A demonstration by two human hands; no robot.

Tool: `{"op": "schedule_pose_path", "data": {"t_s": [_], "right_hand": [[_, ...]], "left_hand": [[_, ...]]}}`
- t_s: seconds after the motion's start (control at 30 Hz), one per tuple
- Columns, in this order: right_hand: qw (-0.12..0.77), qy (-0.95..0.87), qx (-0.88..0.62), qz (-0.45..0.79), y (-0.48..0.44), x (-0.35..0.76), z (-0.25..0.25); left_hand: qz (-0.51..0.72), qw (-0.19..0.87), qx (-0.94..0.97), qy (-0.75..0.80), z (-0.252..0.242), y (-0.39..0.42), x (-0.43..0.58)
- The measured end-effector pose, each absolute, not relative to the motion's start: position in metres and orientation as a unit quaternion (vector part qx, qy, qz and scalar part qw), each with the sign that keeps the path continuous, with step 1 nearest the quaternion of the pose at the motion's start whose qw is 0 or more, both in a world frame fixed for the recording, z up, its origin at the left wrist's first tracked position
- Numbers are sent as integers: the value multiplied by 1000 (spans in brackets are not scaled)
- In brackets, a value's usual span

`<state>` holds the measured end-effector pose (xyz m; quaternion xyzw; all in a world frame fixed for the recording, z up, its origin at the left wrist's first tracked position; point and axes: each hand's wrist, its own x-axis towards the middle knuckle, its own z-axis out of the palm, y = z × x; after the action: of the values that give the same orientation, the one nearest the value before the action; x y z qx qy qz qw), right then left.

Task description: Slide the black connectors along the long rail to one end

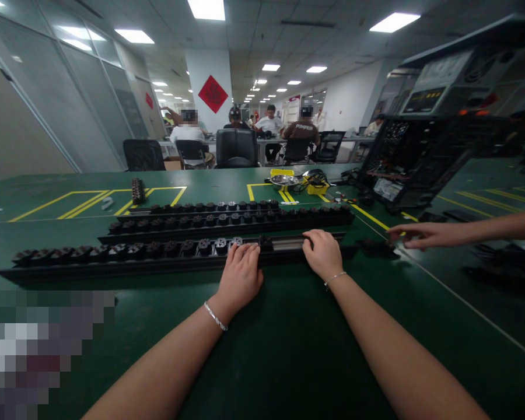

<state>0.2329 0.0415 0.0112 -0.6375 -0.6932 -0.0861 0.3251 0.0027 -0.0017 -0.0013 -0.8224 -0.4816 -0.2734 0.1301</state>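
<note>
Rail [157, 270], long, black; round dark parts [171, 248] aboard. Left hand [240, 271], right hand [324, 254]: both curl atop, grip unclear; uneven pressing might dislodge parts.

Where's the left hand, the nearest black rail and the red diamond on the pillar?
Left hand [241, 270]: head view, back of the hand.
Nearest black rail [175, 266]: head view, front wall.
Red diamond [213, 94]: head view, its centre.

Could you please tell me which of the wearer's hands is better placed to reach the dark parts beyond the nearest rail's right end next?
Probably the right hand: at the nearest rail, it is closer to the dark parts; the left hand is farther off, beside the round pieces.
</note>
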Motion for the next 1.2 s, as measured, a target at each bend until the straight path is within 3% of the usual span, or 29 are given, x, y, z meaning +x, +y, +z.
{"op": "schedule_pose_path", "data": {"t_s": [0.23, 0.37, 1.2], "right_hand": [[360, -736, -573, -25, 36, 190, 15], [330, -733, -595, 9, 33, 164, 17], [336, -704, -626, 15, 31, 153, 19]], "left_hand": [[-271, 129, -824, -480, 0, -3, 5], [-267, 127, -824, -484, 1, -3, 7], [-269, 123, -822, -488, 2, -5, 9]]}}
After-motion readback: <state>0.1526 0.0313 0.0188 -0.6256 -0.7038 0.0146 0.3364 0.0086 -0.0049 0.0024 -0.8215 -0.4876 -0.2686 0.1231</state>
